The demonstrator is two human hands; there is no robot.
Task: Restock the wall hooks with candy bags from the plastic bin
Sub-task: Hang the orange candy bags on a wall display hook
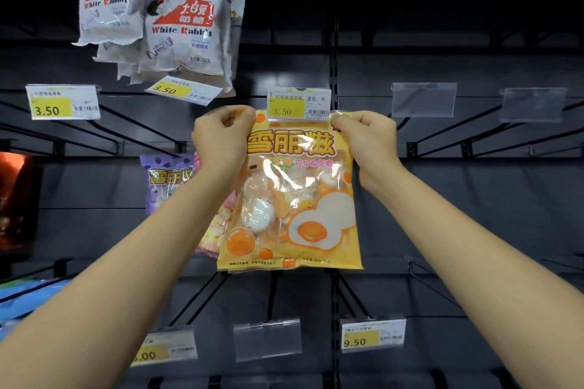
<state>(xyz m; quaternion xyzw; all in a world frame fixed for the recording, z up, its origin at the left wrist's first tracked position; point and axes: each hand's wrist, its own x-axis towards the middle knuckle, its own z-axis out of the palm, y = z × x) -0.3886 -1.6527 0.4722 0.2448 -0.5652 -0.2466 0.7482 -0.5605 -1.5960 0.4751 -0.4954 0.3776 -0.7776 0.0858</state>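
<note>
Both hands up at the dark hook wall, holding one yellow marshmallow candy bag [289, 196] by its top corners. Left hand [219, 139] pinches the top-left corner, fingers [235, 118] closed on the film. Right hand [369, 144] does the same on the top-right corner, thumb and fingers closed on the bag edge. Bag hangs flat and upright between them, front facing the camera, egg graphic at its 5 o'clock.

Bag's top edge sits right at the 3.50 price tag [298, 103], which overlaps the top strip at 12 o'clock. Cannot tell whether the bag's hang hole is on the hook; that area is hidden behind the tag.

At 9 o'clock of the held bag, partly behind the left forearm: a purple candy bag [167, 181] of the same brand, hanging. At 11 o'clock, higher up: a cluster of White Rabbit candy bags [181, 25] on their hooks, with a tilted 3.50 tag [183, 90] below them. Far 9 o'clock: another 3.50 tag [63, 102]. At 2 o'clock: empty clear tag holders [423, 99] on bare hooks. At 5 o'clock, lower row: a 9.50 tag [373, 335].
</note>
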